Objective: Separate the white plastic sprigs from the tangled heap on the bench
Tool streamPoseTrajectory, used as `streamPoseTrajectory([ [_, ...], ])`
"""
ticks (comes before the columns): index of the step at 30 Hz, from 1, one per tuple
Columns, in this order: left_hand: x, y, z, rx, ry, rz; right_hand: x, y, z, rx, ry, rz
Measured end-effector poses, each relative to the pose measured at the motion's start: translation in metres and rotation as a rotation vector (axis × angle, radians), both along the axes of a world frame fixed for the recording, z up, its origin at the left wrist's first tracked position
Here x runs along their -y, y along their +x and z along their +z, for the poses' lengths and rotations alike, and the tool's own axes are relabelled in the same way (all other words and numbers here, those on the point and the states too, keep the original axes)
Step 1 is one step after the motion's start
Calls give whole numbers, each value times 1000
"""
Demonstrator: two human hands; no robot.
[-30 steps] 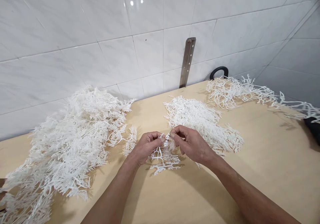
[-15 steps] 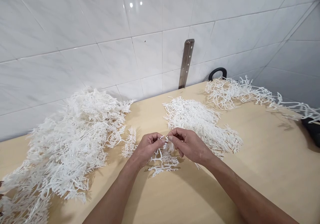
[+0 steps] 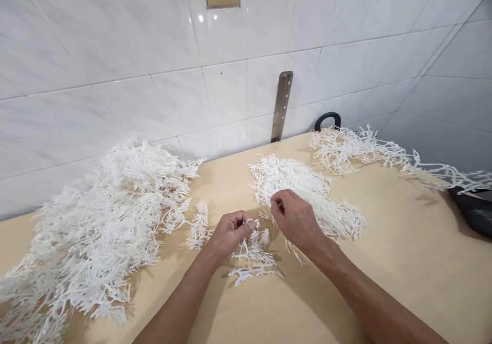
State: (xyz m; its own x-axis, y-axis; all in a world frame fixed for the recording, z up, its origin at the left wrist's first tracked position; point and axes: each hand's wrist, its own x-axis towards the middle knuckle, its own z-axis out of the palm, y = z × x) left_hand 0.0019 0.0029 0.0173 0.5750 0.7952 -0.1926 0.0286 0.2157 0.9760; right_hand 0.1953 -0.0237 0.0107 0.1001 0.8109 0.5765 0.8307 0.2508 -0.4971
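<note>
Both forearms (image 3: 182,295) are bare, tapering to slim wrists (image 3: 215,250) and bare fingers (image 3: 245,228)

L hand (image 3: 230,235) pinches tight; R hand (image 3: 296,220) is curled, near L but apart. Arms (image 3: 355,285) bare, out fwd.

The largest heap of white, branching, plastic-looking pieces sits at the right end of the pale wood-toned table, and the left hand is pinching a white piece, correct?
No, the largest heap of white, branching, plastic-looking pieces sits at the left of the pale wood-toned table, as the head view shows. The left hand is pinching a white piece.
</note>
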Motion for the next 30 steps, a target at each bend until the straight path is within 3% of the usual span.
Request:
streamPoseTrajectory([
  [6, -2, 2, -6, 116, -151, 79, -1, 31, 11, -88, 93, -195],
  [8, -2, 2, -7, 142, -169, 82, 2, 27, 12, -161, 23, -136],
  [12, -1, 4, -6, 179, -184, 84, 10, 3, 15, -306, -245, 147],
  [16, 0, 5, -3, 195, -194, 97, 13, -12, 18, -330, -309, 318],
  [23, 1, 6, -1, 157, -175, 104, 13, -14, 17, -373, -374, 323],
  [30, 3, 8, -7, 34, -42, 138, 15, -17, 16, -309, -400, 222],
])
